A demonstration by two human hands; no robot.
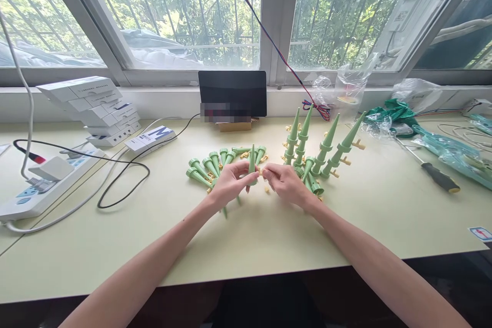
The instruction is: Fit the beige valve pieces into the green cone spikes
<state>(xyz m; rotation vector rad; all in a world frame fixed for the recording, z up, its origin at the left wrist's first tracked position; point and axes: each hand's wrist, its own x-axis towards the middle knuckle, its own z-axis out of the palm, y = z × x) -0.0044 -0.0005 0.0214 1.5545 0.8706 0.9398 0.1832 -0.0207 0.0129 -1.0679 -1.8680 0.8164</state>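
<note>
My left hand [233, 180] is closed around a green plastic watering spike [252, 159], its point up. At the spike's right side, my right hand [283, 180] pinches a small yellow valve [260, 172], which touches or nearly touches the spike. Several loose green spikes [200, 168] lie fanned out beyond and beside my left hand. A small yellow valve [266, 189] rests on the table between my hands. Behind my right hand, stacked green spikes [326, 146] stand point up with yellow valves sticking out of their sides. More spikes [313, 182] lie by their base.
A dark screen [232, 93] stands at the back. White boxes [103, 110] are stacked at left, near a power strip [46, 187] and loose cables. A screwdriver [438, 175] and plastic bags [453, 151] lie at right. The table's front edge [253, 281] is close to me.
</note>
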